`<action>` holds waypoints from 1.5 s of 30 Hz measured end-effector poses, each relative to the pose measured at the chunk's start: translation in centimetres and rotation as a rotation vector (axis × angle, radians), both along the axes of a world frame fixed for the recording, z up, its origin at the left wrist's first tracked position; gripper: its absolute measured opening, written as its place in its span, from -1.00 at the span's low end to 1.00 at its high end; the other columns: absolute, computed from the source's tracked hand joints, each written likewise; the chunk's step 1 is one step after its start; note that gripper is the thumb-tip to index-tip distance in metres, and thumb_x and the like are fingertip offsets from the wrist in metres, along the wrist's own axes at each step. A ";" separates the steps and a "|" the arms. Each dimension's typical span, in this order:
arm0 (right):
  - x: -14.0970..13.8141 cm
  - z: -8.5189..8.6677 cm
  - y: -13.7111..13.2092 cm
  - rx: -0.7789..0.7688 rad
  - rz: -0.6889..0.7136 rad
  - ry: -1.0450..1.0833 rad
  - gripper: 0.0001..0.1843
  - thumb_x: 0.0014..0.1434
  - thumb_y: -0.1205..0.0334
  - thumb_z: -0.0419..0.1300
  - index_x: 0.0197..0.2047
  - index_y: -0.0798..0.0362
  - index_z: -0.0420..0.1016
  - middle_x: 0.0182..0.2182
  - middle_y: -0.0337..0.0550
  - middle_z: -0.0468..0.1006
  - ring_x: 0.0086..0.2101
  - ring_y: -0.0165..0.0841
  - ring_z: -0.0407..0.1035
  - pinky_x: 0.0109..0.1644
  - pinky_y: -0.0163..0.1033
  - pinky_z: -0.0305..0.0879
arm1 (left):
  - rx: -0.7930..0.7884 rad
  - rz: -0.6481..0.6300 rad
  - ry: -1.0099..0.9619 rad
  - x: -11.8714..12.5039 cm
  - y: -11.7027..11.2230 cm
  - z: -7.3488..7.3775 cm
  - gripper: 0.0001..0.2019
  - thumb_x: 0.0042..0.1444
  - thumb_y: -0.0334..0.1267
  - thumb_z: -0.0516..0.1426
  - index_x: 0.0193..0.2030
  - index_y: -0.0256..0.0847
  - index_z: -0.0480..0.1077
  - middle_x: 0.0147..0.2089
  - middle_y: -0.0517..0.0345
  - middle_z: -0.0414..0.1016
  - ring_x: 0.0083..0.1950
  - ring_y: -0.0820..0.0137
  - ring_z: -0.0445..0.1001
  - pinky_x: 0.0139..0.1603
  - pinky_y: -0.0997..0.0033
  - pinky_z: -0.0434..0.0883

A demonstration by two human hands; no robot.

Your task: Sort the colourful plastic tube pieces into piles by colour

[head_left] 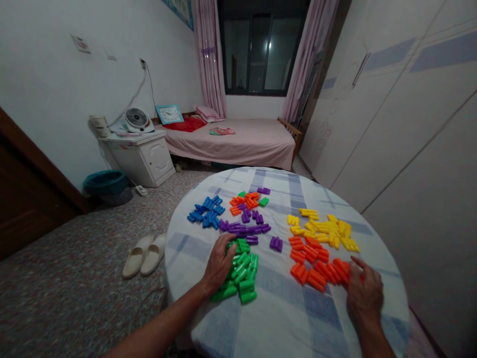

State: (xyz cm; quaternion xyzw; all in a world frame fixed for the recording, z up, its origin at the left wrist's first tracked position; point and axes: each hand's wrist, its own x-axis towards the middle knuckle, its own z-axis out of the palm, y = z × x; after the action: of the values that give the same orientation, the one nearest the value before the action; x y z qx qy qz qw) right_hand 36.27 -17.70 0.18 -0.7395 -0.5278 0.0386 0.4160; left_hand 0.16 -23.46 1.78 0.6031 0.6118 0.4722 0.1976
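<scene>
Small plastic pieces, shaped like short tubes joined side by side, lie in colour groups on the round table. My left hand (219, 263) is cupped along the left side of the green pieces (244, 268), thumb and fingers apart, touching the upper ones. At the right end of the orange pieces (316, 266), my right hand (365, 291) rests with curved, parted fingers against the outermost piece. Neither hand visibly grips a piece. Purple pieces (244, 229) lie beyond my left hand, blue pieces (206, 211) further left. Yellow pieces (324, 228) lie just behind the orange ones.
A mixed cluster (246, 200) of orange, green and purple pieces lies near the far side of the checked tablecloth (276, 308). Slippers (143, 256) and a bin (108, 186) are on the floor at left. A bed (238, 144) stands beyond; a wardrobe (402, 129) lines the right.
</scene>
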 end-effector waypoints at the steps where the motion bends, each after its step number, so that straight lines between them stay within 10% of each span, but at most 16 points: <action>1: 0.0 0.0 0.0 0.000 -0.004 0.013 -0.44 0.15 -0.05 -0.15 -0.03 0.13 0.43 -0.14 0.05 0.39 -0.06 -0.09 0.24 0.07 0.01 0.14 | 0.004 -0.009 0.034 -0.3 -0.5 0.3 -0.65 0.25 -0.11 -0.08 0.08 -0.17 0.30 0.13 -0.01 0.34 0.20 0.28 0.28 0.25 0.16 0.23; 11: -0.2 0.1 0.2 0.035 0.002 -0.008 -0.47 0.16 -0.03 -0.14 -0.05 0.13 0.43 -0.19 0.02 0.38 -0.05 -0.12 0.23 0.09 0.00 0.12 | 0.003 -0.316 0.532 0.6 -5.5 -0.8 -0.01 -0.19 0.21 0.23 0.36 0.03 -0.08 0.40 -0.08 -0.04 0.39 -0.14 -0.11 0.27 -0.34 -0.07; 20: -1.7 3.2 0.4 0.172 0.056 -0.106 -0.47 0.12 -0.04 -0.11 -0.08 0.15 0.42 -0.16 0.09 0.40 -0.10 -0.09 0.27 0.01 0.04 0.19 | 0.107 -0.243 0.533 2.0 -1.4 0.5 -0.25 0.00 0.08 0.16 0.31 -0.07 0.07 0.37 -0.11 0.01 0.38 -0.05 -0.05 0.29 -0.22 -0.02; 26: -9.2 6.8 0.6 -0.015 0.544 -0.043 -0.59 0.17 0.01 -0.05 -0.02 0.02 0.37 -0.11 -0.05 0.44 -0.24 -0.28 0.38 -0.09 -0.13 0.29 | -0.036 0.013 0.563 -1.5 2.1 2.2 -0.56 0.12 -0.29 0.05 0.17 -0.12 0.24 0.13 -0.04 0.32 0.14 0.21 0.34 0.11 0.19 0.34; 33: -14.1 2.8 1.4 -0.253 0.636 -0.272 -0.68 0.13 0.16 0.03 -0.06 -0.01 0.41 -0.18 -0.03 0.46 -0.36 -0.29 0.40 -0.33 -0.23 0.26 | -0.232 0.042 0.572 -3.6 5.0 0.4 -0.66 0.05 -0.35 0.09 0.01 -0.18 0.35 -0.07 -0.07 0.47 -0.06 0.21 0.47 -0.04 0.24 0.39; 41: -17.2 0.8 5.9 -0.152 0.738 0.331 -0.58 0.04 0.07 0.07 -0.05 0.06 0.41 -0.14 -0.06 0.49 -0.28 -0.28 0.43 -0.18 -0.14 0.36 | -0.240 -0.207 0.288 -1.7 9.7 1.3 -0.66 0.02 -0.39 0.04 -0.04 -0.21 0.40 -0.27 0.13 0.53 -0.27 0.34 0.48 -0.20 0.37 0.40; 45: -17.8 0.1 6.4 -0.046 0.589 0.382 -0.57 0.12 0.05 -0.01 -0.03 0.09 0.40 -0.11 -0.02 0.46 -0.25 -0.28 0.40 -0.12 -0.13 0.32 | -0.134 -0.058 0.336 -2.0 10.3 1.4 -0.65 0.05 -0.36 0.05 0.01 -0.24 0.38 -0.15 0.05 0.50 -0.18 0.33 0.47 -0.10 0.32 0.40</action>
State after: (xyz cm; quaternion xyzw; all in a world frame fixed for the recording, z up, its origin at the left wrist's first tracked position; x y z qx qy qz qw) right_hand 18.47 -11.32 0.31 -0.5440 -0.6303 0.3065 0.4614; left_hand -1.89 -13.18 3.18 0.6763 0.6486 0.3174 0.1459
